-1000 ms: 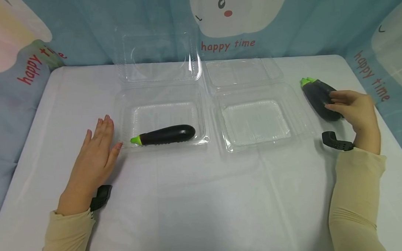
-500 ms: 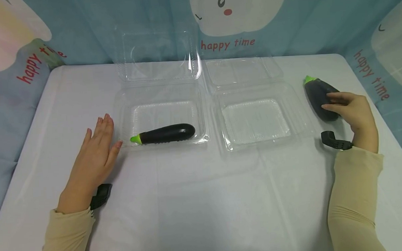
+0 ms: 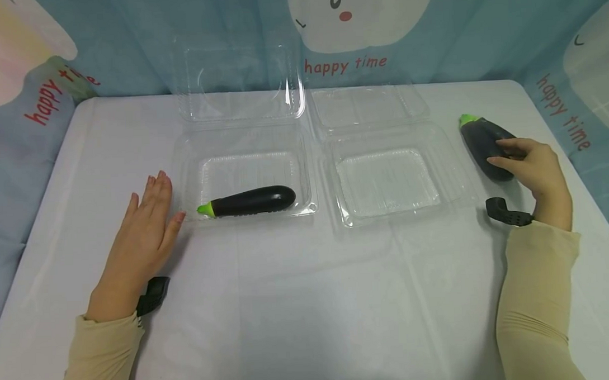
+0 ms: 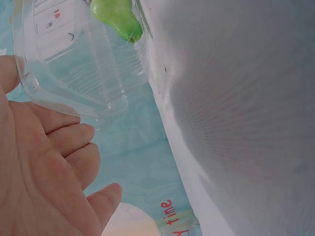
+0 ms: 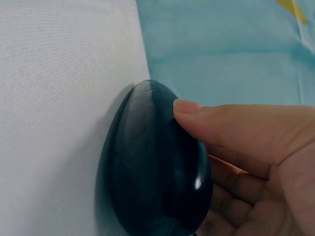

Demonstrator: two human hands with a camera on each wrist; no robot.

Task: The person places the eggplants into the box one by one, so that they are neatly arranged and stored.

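At the table's right side, my right hand (image 3: 537, 165) pinches a dark eggplant (image 3: 484, 150) with a green stem end, thumb on one side and fingers on the other. In the right wrist view the thumb presses the glossy eggplant (image 5: 157, 162), and the other fingers are partly hidden behind it. A second dark body seems to lie against it, mostly covered. My left hand (image 3: 140, 240) lies with straight fingers beside the left clear plastic box (image 3: 247, 141); whether it touches the box I cannot tell. Another eggplant (image 3: 254, 201) lies along that box's front side, green stem to the left.
A second clear plastic box (image 3: 385, 181) stands right of the first, its lid (image 3: 367, 107) folded back. The left box's lid (image 3: 240, 83) is raised at the back. A blue printed curtain (image 3: 238, 19) borders the white-covered table (image 3: 313, 301).
My right hand has shifted slightly left. The eggplant at it has turned a little, and one green stem end shows where two showed before. The left hand has stayed in place.
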